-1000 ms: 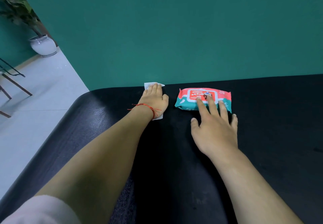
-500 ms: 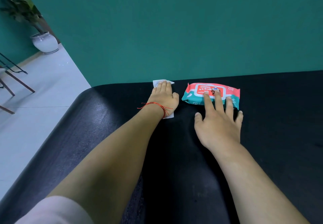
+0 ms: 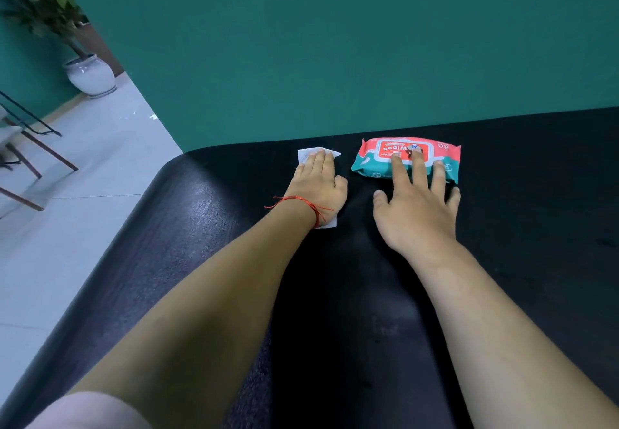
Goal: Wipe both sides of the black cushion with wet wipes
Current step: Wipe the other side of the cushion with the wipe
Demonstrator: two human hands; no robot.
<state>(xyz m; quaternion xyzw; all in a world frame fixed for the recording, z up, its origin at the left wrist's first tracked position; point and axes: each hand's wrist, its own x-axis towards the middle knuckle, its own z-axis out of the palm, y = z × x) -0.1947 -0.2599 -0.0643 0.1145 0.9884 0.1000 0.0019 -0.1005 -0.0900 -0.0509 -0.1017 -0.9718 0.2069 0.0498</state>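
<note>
Your left hand (image 3: 318,187) presses flat on the wet wipe (image 3: 306,154); your right hand (image 3: 417,207) rests straight-fingered on the wipes pack (image 3: 371,164), both on the black cushion (image 3: 187,227) before a green wall (image 3: 335,43).

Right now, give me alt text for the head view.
A person's left hand presses a white wet wipe flat on a black cushion, while the right hand rests on a red-and-teal wipes pack beside it. A green wall stands behind.
</note>
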